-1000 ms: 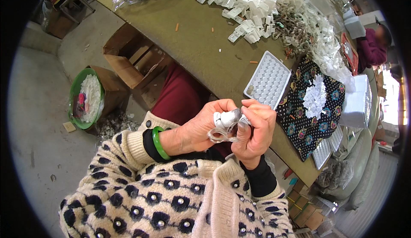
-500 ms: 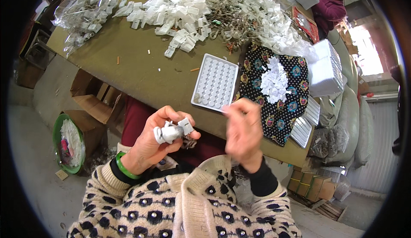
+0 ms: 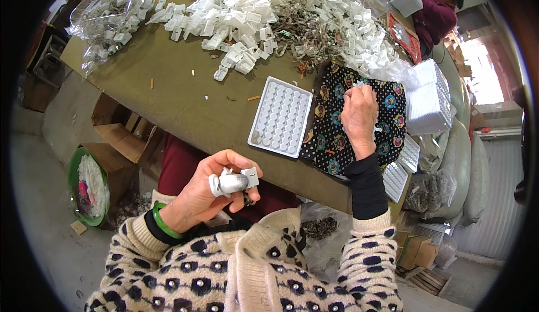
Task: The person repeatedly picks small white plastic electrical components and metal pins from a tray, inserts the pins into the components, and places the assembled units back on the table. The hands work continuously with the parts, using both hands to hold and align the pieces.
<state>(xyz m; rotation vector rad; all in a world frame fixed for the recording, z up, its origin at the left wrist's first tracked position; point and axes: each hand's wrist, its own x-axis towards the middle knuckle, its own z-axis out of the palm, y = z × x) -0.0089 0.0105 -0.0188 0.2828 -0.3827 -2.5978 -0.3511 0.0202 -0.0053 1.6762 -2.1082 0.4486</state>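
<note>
My left hand (image 3: 210, 191) is closed around a small white plastic part (image 3: 231, 181) with a bit of metal under it, held above my lap near the table's edge. My right hand (image 3: 359, 118) reaches out over a black patterned cloth (image 3: 331, 126) on the table, fingers down among small white pieces (image 3: 359, 84) lying on it; whether it grips one is hidden. A white moulded tray (image 3: 281, 115) with rows of round wells lies just left of the cloth, a few wells filled at its near corner.
A big heap of white plastic parts (image 3: 252, 8) and metal bits covers the far side of the brown table (image 3: 168, 93). Stacked white trays (image 3: 429, 98) stand at right. Cardboard boxes (image 3: 120, 138) and a green basin (image 3: 87, 185) sit on the floor left. Another person (image 3: 435, 14) sits at far right.
My right hand left the part at my chest and stretched forward onto the patterned cloth. My left hand kept the white part and stayed near my lap.
</note>
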